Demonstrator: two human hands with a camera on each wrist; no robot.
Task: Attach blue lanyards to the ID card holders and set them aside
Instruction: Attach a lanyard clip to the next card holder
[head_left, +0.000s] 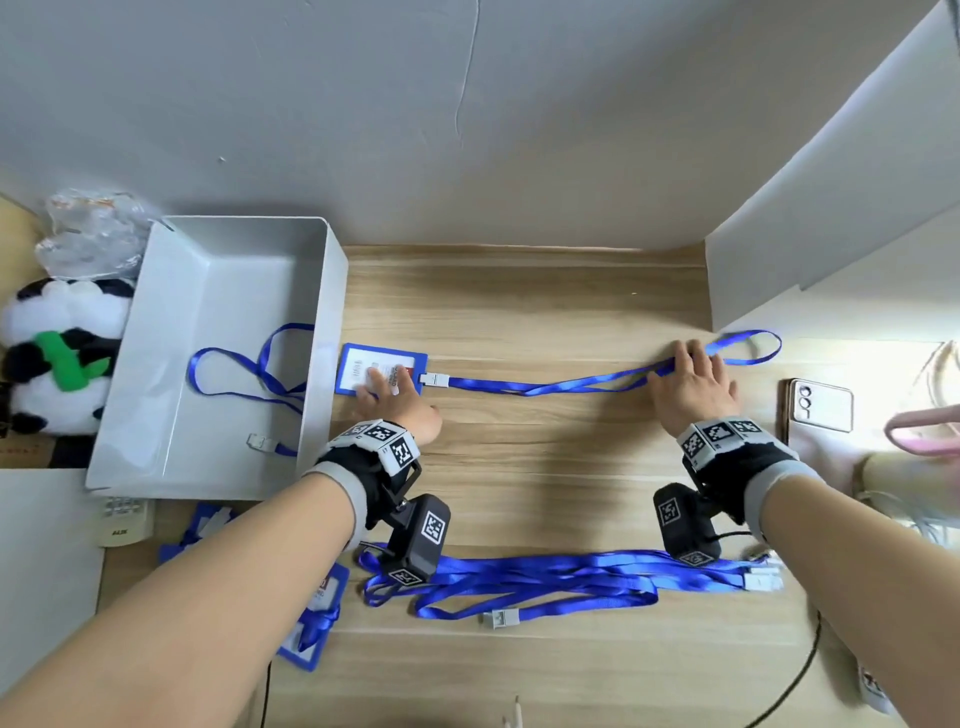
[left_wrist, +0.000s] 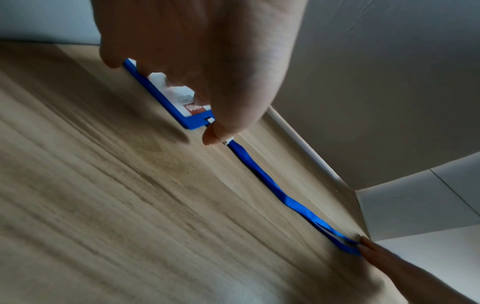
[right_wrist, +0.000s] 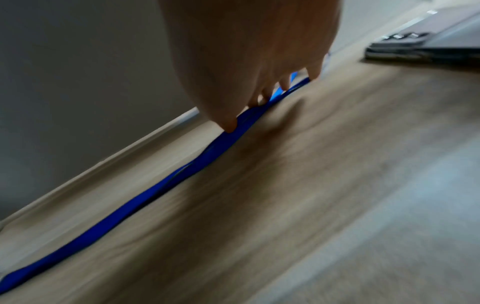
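Note:
A blue ID card holder (head_left: 358, 364) (left_wrist: 192, 122) lies flat on the wooden table, just right of the grey box. My left hand (head_left: 395, 395) (left_wrist: 207, 51) presses on it with straight fingers, the thumb beside the white clip (head_left: 434, 380). From that clip a blue lanyard (head_left: 545, 387) (left_wrist: 259, 174) (right_wrist: 155, 189) runs stretched to the right. My right hand (head_left: 693, 382) (right_wrist: 246, 51) holds it down with its fingertips near the far loop (head_left: 753, 348). Neither hand grips anything.
An open grey box (head_left: 332, 291) at left holds one lanyard (head_left: 234, 358). A pile of loose blue lanyards (head_left: 545, 577) lies near the front edge, with more card holders (head_left: 311, 639) at lower left. A phone (head_left: 818, 405) (right_wrist: 420, 49) lies at right, a panda plush (head_left: 57, 353) far left.

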